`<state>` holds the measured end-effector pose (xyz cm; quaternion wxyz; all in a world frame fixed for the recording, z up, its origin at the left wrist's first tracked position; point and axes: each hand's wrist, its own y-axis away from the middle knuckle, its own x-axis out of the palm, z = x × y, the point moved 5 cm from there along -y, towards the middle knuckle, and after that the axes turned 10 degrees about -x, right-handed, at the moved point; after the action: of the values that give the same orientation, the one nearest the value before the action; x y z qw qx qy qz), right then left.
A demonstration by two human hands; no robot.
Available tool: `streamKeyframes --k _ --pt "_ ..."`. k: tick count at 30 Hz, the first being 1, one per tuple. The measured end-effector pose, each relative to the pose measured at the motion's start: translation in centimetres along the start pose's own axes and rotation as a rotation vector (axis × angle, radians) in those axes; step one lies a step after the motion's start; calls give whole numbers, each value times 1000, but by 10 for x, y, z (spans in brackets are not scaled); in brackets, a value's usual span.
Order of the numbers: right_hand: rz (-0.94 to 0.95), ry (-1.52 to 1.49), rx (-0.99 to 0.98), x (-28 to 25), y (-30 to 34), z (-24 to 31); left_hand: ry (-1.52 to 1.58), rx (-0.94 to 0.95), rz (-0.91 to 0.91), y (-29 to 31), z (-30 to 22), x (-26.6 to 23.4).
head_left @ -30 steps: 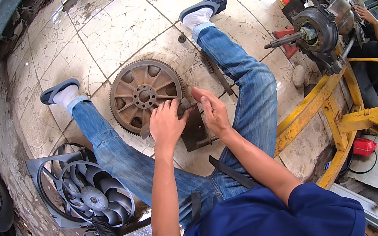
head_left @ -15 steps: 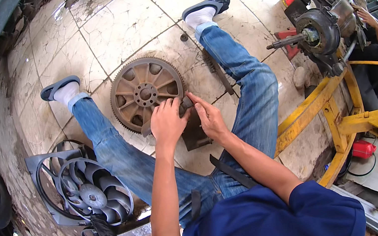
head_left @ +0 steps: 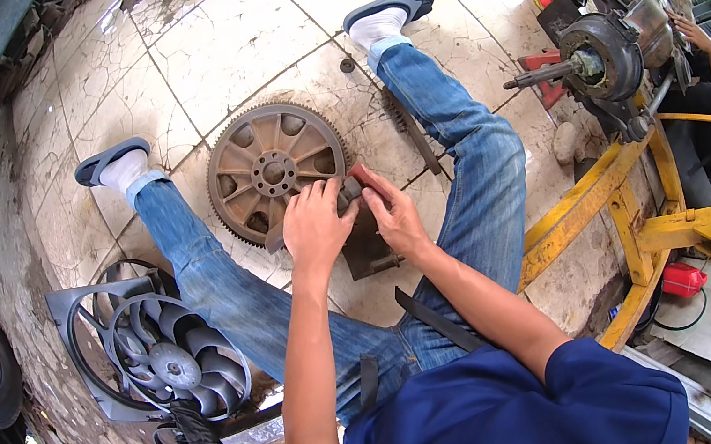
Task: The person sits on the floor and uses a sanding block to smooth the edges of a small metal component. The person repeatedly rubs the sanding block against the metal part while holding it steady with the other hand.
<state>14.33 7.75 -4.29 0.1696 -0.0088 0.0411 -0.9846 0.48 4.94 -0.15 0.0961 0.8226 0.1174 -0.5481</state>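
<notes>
My left hand (head_left: 316, 227) is closed around a dark grey metal part with a rounded end (head_left: 351, 189); most of it is hidden by the fingers. Between the fingers and thumb of my right hand (head_left: 399, 222) is a flat reddish-brown piece (head_left: 374, 181), pressed along the side of that metal part. Both hands work close together between my legs. Just beyond them a toothed flywheel (head_left: 281, 133) lies flat on the floor, rusty brown with a ring of holes round its centre. Under my hands sits a dark metal block (head_left: 369, 258), partly covered.
A radiator fan (head_left: 175, 366) stands left of my leg. A dark metal bar (head_left: 416, 135) and a small round part (head_left: 346, 65) lie on the tiles (head_left: 246, 32). At right are a yellow frame (head_left: 581, 206), a hub assembly (head_left: 600, 57) and another person's arm (head_left: 705, 46).
The reddish-brown piece now shows above my right fingers, where it was hidden before. My right hand has shifted slightly; the left keeps its hold on the metal part.
</notes>
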Motion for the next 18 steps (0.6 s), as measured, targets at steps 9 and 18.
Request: streamKeyframes --k 9,18 --pt "75 191 -112 4 1 13 -10 0 -4 3 1 0" --pt "61 191 -113 5 1 21 14 41 -52 1 1 0"
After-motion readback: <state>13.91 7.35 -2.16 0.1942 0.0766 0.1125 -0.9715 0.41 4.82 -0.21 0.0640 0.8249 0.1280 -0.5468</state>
